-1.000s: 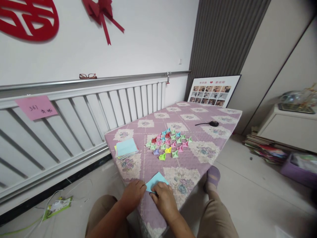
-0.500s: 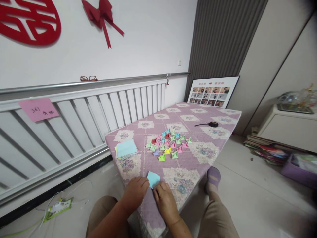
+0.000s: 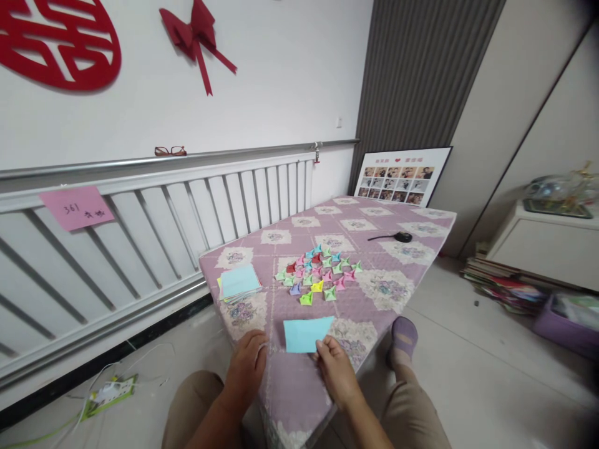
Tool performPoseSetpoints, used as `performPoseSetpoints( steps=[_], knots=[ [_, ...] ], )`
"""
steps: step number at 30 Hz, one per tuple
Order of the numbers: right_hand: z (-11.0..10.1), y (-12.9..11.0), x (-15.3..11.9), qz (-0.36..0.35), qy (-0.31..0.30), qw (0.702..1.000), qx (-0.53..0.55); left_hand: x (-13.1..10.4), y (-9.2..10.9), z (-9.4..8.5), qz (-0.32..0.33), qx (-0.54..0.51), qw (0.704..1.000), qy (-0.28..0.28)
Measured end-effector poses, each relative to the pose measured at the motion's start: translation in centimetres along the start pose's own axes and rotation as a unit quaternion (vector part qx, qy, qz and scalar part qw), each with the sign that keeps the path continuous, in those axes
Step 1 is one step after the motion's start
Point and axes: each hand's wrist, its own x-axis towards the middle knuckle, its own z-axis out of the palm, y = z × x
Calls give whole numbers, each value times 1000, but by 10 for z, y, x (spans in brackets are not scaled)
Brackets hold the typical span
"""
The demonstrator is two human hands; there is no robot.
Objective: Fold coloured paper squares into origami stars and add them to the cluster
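A light blue paper (image 3: pixel 306 335), wider than it is tall, is pinched at its lower right corner by my right hand (image 3: pixel 337 369). My left hand (image 3: pixel 248 363) rests at the left edge of the patterned tablecloth (image 3: pixel 294 393), apart from the paper, with its fingers loosely curved and nothing visible in them. Beyond the paper, several small folded paper pieces (image 3: pixel 317 286) in green, pink, red, blue and yellow stand in rows. To their left lies a stack of square papers (image 3: pixel 239 282) with a light blue sheet on top.
A black tape-like object (image 3: pixel 403 237) lies on the far right of the cloth. The white radiator (image 3: pixel 178 218) runs along the left side. A photo board (image 3: pixel 397 176) leans behind the table. A power strip (image 3: pixel 110 393) is on the floor at the left.
The blue paper, a small piece between both hands before, now shows as a wider sheet. My left hand has let go and moved left; my right hand has moved right with the paper.
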Motion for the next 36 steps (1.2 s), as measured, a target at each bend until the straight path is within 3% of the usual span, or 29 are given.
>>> performPoseSetpoints(
  steps=[6, 12, 16, 23, 31, 36],
  knots=[
    [-2, -4, 4, 50, -26, 996, 66, -28, 7, 17, 3, 12, 1000, -7],
    [2, 1, 7, 72, -38, 997, 3, -49, 17, 31, 56, 124, 990, -28],
    [7, 2, 8, 58, -46, 994, -74, -44, 14, 36, 56, 160, 983, -65],
    [17, -2, 8, 12, -74, 975, -209, -29, 6, 38, 4, 127, 975, -184],
    [26, -8, 1, -16, -76, 929, -362, -24, 15, 31, -45, 104, 966, -233],
    [27, -10, -2, -4, -75, 892, -445, -23, 18, 26, -77, 83, 966, -231]
  ],
)
